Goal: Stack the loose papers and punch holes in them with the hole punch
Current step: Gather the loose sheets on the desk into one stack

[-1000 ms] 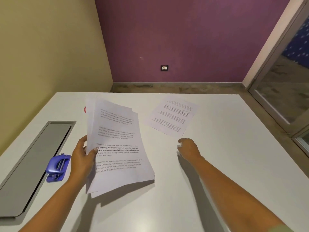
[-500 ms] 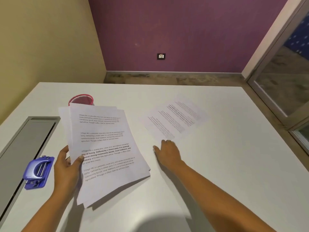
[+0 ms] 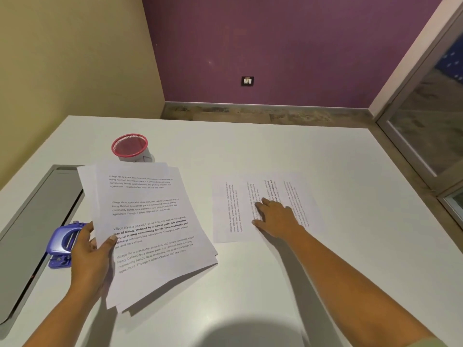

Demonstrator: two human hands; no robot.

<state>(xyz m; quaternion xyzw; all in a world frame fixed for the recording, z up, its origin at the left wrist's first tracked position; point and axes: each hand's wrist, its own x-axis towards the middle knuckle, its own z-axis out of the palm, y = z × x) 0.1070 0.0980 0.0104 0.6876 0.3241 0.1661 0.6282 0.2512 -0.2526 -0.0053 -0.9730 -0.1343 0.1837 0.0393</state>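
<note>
My left hand point(image 3: 88, 256) grips the left edge of a stack of printed white papers point(image 3: 152, 229), thumb on top, holding it tilted just above the white table point(image 3: 250, 151). The sheets in the stack are fanned and uneven. To the right, loose printed sheets point(image 3: 230, 211) lie flat on the table with their text turned sideways. My right hand point(image 3: 274, 216) rests palm down on them, fingers spread. A blue hole punch point(image 3: 62, 244) sits on the table at the left, partly hidden behind my left hand.
A red mesh cup point(image 3: 129, 147) stands behind the stack. A long grey cable-tray lid point(image 3: 30, 226) runs along the table's left edge. A yellow wall is at the left, a purple wall beyond, and a glass door frame point(image 3: 426, 136) at the right.
My right hand has moved forward from the bare table onto the loose sheets, which have turned sideways. The view has tilted down, showing the red cup. The stack stays in my left hand.
</note>
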